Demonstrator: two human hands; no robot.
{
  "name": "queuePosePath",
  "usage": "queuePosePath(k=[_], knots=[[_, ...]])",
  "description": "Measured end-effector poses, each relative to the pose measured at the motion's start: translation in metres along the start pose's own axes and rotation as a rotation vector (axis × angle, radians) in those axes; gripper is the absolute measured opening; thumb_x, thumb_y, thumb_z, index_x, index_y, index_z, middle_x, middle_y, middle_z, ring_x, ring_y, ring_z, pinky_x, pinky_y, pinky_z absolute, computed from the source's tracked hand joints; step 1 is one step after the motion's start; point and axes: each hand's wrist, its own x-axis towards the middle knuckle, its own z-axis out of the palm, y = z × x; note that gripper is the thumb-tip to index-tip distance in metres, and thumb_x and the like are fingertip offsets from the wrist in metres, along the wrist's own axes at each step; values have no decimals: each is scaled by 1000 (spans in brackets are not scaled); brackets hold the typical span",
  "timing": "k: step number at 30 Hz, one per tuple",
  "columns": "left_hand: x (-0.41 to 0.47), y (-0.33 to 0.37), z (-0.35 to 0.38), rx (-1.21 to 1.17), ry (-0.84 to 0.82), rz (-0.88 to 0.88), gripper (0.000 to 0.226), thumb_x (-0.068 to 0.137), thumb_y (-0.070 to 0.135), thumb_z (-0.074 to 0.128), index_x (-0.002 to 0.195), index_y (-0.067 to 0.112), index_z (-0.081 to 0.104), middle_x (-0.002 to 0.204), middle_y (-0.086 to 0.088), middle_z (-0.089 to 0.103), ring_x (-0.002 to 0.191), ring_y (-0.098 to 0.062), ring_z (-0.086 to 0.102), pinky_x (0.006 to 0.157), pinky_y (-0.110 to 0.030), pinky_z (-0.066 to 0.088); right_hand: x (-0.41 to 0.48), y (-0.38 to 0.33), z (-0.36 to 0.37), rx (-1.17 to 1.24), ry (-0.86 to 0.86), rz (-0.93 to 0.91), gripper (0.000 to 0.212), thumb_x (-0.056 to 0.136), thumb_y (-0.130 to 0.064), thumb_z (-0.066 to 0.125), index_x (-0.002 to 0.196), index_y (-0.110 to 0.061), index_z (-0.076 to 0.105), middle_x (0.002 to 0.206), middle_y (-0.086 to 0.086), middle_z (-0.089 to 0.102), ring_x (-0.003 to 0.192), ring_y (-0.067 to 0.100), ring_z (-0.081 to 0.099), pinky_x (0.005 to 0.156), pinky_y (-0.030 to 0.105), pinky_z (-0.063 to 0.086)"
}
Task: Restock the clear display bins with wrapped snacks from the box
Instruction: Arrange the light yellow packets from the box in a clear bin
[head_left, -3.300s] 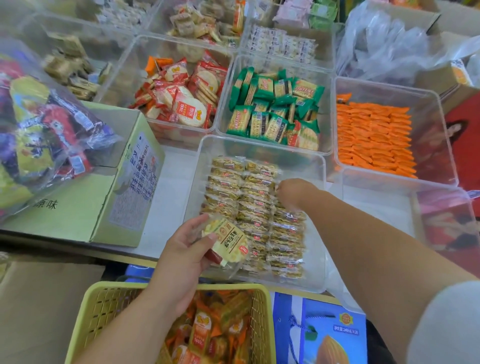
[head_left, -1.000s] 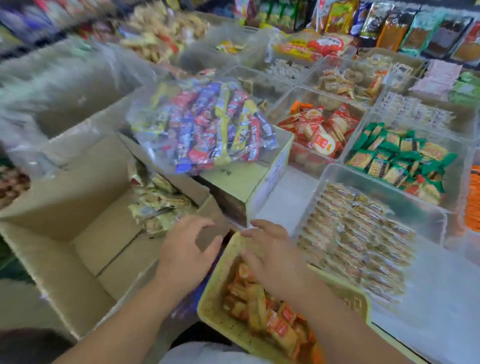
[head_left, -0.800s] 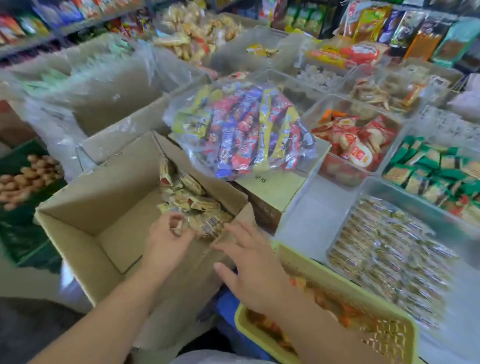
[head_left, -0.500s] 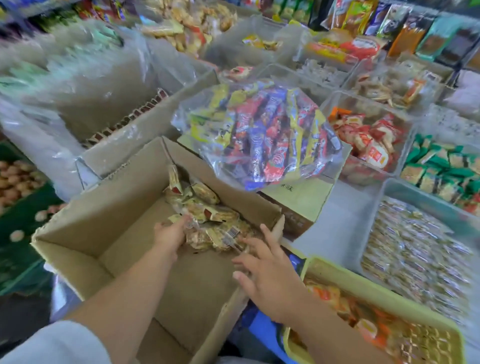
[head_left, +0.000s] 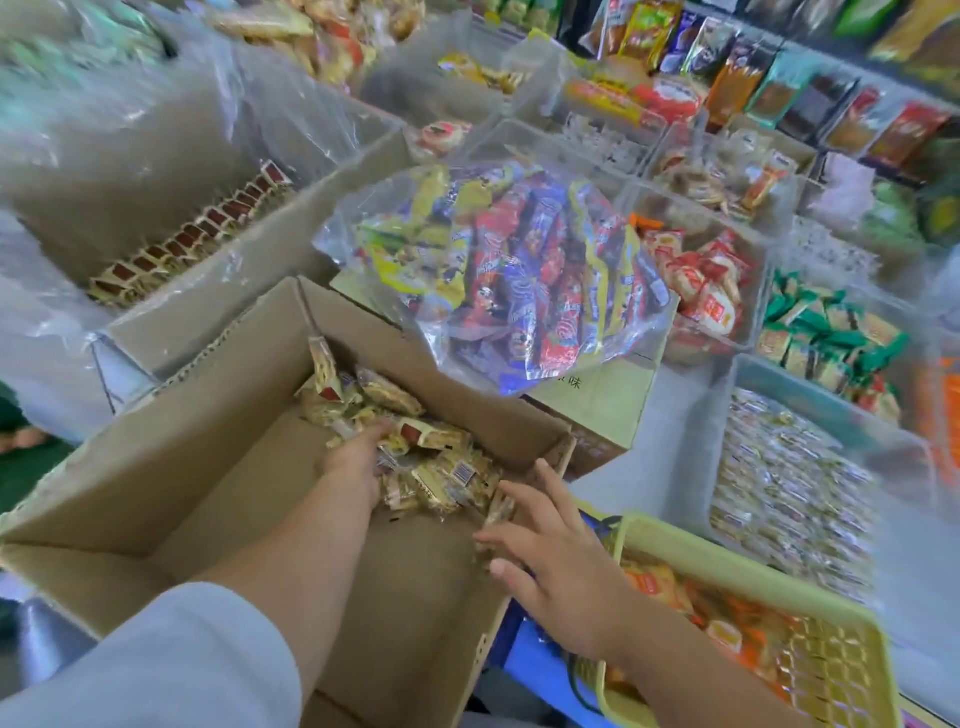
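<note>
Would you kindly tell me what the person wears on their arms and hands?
A light grey sleeve covers the left upper arm; both forearms are bare. The left hand and right hand wear no gloves, and no ring or watch shows.

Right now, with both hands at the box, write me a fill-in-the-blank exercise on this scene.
1. The left hand reaches into the open cardboard ____, onto the wrapped snacks.
2. The right hand, its fingers spread, holds ____.
3. The basket beside the right hand is ____ in colour.

Missing words: box; nothing; yellow.
</note>
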Motion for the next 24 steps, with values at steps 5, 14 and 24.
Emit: queuePosePath(k=[5, 14, 24], knots=[[-9, -6, -3, 9, 52, -8, 74, 65, 24, 89, 130, 6, 59, 119, -17, 71, 104, -41, 70, 94, -55, 57, 0, 1, 1, 14, 7, -4, 40, 101, -61, 29, 135, -51, 47, 163, -24, 3, 143, 7, -39, 119, 56, 14], [-110, -9, -35, -24, 285, 525, 55, 74, 25, 87, 116, 30, 52, 106, 2, 68, 94, -25, 70, 82, -45, 60, -4, 7, -7, 34, 31, -57, 52, 98, -61, 40, 148, -48, 32, 165, -21, 6, 146, 0, -28, 124, 52, 15], [-302, -38, 15, -86, -284, 716, 49, 64, 11, 83, 105, 34, 68, 96, -2, 79, 67, -21, 72, 47, -31, 52, -96, 42, -72, 394, 448, -233, 79, 88, -52, 67, 147, -63, 16, 160, -30, 1, 146, -5, 21, 111, 28, 33]])
